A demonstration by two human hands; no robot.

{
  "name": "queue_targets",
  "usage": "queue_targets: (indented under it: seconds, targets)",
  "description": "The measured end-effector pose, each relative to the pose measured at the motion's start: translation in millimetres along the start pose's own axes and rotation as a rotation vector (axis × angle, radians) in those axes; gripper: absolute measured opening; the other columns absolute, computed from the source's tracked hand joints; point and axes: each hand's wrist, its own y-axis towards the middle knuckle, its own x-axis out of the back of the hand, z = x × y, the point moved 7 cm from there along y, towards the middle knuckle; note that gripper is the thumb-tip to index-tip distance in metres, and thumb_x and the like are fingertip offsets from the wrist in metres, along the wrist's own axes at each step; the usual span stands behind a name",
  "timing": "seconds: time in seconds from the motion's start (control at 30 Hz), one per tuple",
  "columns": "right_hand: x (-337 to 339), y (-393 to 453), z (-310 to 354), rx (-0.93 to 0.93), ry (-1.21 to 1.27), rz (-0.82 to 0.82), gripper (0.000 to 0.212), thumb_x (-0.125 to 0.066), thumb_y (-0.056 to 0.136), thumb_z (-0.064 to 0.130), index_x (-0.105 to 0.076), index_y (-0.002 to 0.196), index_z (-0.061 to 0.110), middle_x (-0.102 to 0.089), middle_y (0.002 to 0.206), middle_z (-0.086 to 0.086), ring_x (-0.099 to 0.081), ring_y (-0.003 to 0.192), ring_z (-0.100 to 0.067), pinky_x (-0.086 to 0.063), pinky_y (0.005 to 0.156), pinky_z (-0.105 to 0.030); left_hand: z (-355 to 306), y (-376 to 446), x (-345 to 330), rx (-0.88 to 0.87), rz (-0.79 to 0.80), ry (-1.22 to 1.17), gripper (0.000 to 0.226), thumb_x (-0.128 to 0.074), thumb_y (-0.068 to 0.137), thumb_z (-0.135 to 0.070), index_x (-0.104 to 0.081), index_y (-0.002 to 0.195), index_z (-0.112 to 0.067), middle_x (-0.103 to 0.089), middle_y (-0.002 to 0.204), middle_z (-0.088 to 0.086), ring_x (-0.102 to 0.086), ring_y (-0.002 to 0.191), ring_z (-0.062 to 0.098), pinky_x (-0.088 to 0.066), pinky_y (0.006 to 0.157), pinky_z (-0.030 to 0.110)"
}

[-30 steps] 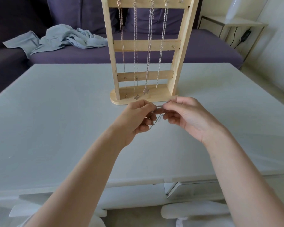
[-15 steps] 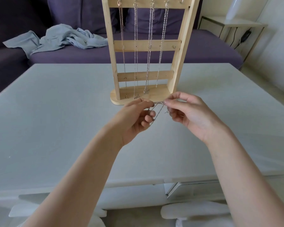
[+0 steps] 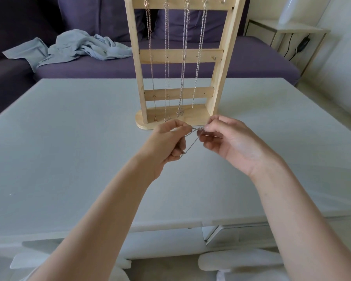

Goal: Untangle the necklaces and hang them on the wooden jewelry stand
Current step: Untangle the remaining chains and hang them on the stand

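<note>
A thin silver necklace (image 3: 191, 141) stretches between my two hands just above the table. My left hand (image 3: 167, 144) pinches one end between thumb and forefinger, and the chain loops down past its curled lower fingers. My right hand (image 3: 225, 140) pinches the other end close by. Directly behind my hands stands the wooden jewelry stand (image 3: 180, 55) on its oval base. Several silver chains (image 3: 183, 63) hang from hooks on its top bar, reaching down to the base.
The white table (image 3: 69, 149) spreads wide on both sides of the stand. Beyond it sits a purple sofa (image 3: 251, 65) with a crumpled light-blue cloth (image 3: 77, 48). A small side table (image 3: 292, 35) with a cable stands at the far right.
Both hands have lifted slightly and moved toward the stand's base. The chain between them is now pulled tauter, its loop hanging from my left hand's fingers.
</note>
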Motion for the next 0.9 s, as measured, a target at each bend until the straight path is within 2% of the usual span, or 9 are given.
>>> queue_targets:
  seconds: [0.17,0.27,0.37,0.47,0.53,0.6,0.67,0.73,0.9]
  targets:
    - [-4.8,-1.9,-1.6,-0.046,0.113,0.038,0.020,-0.051,0.088,0.001,-0.053,0.072,0.013,-0.062,0.064,-0.006,-0.053,0.053,-0.011,-0.039,0.045,-0.016,-8.5,1.8,0.5,-0.115,-0.030,0.080,0.017,-0.051,0.095,-0.016,-0.051,0.079,-0.016,-0.044,0.040,-0.007,-0.027,0.032,0.008,-0.027,0.038,0.014]
    - [-7.3,-2.8,-1.4,-0.036,0.060,0.104,0.021,-0.056,0.086,0.002,-0.059,0.068,0.014,-0.056,0.064,-0.004,-0.047,0.052,-0.011,-0.034,0.042,-0.016,-10.1,1.8,0.7,-0.140,-0.031,0.093,0.017,-0.051,0.096,-0.016,-0.051,0.079,-0.017,-0.043,0.039,-0.007,-0.028,0.032,0.008,-0.027,0.038,0.015]
    - [-5.5,-4.2,-0.5,-0.008,-0.200,0.105,0.014,-0.065,0.080,0.002,-0.062,0.072,0.012,-0.057,0.061,-0.001,-0.045,0.053,-0.010,-0.035,0.045,-0.017,-8.8,1.3,3.0,-0.106,-0.008,0.038,0.016,-0.053,0.095,-0.016,-0.052,0.079,-0.017,-0.044,0.042,-0.006,-0.029,0.033,0.007,-0.029,0.038,0.014]
    - [-1.4,-3.5,7.9,0.131,-0.655,-0.030,0.014,-0.073,0.075,0.006,-0.067,0.069,0.017,-0.059,0.058,0.003,-0.044,0.045,-0.005,-0.037,0.050,-0.018,-2.6,1.2,1.4,-0.027,0.035,0.001,0.016,-0.054,0.094,-0.016,-0.053,0.078,-0.017,-0.045,0.045,-0.006,-0.031,0.034,0.006,-0.032,0.038,0.013]
    - [-2.3,-1.7,10.9,0.218,-0.905,-0.119,0.014,-0.074,0.076,0.011,-0.068,0.068,0.022,-0.059,0.058,0.007,-0.047,0.041,0.000,-0.037,0.048,-0.011,1.3,2.1,0.0,-0.009,0.028,0.024,0.018,-0.054,0.094,-0.015,-0.053,0.077,-0.017,-0.046,0.044,-0.006,-0.032,0.033,0.005,-0.032,0.037,0.013]
    - [-2.8,-1.9,10.2,0.248,-0.990,-0.160,0.012,-0.070,0.080,0.014,-0.068,0.070,0.021,-0.060,0.057,0.007,-0.049,0.040,0.001,-0.035,0.043,-0.008,2.5,2.4,-0.2,-0.008,0.003,0.012,0.017,-0.053,0.095,-0.015,-0.052,0.077,-0.017,-0.046,0.043,-0.006,-0.032,0.033,0.005,-0.032,0.037,0.013]
    - [2.6,-2.9,11.6,0.241,-0.909,-0.193,0.013,-0.066,0.083,0.014,-0.068,0.071,0.017,-0.062,0.055,0.004,-0.048,0.037,-0.004,-0.035,0.042,-0.010,0.0,3.0,3.9,-0.020,-0.049,-0.008,0.015,-0.053,0.095,-0.017,-0.052,0.080,-0.018,-0.047,0.042,-0.007,-0.033,0.032,0.005,-0.033,0.037,0.012]
    - [9.4,-4.8,14.7,0.206,-0.684,-0.212,0.012,-0.064,0.085,0.010,-0.069,0.073,0.010,-0.063,0.055,0.002,-0.047,0.040,-0.010,-0.033,0.040,-0.016,-3.8,4.0,10.5,-0.054,-0.106,0.012,0.013,-0.051,0.096,-0.017,-0.051,0.083,-0.018,-0.049,0.040,-0.006,-0.035,0.032,0.006,-0.033,0.038,0.013]
    - [12.5,-9.3,13.9,0.101,-0.385,-0.136,0.008,-0.058,0.089,-0.001,-0.064,0.093,0.001,-0.063,0.058,-0.005,-0.049,0.042,-0.010,-0.035,0.038,-0.018,-10.5,4.3,14.5,-0.156,-0.173,0.147,0.008,-0.046,0.097,-0.015,-0.048,0.089,-0.016,-0.054,0.039,-0.003,-0.039,0.031,0.009,-0.032,0.035,0.014]
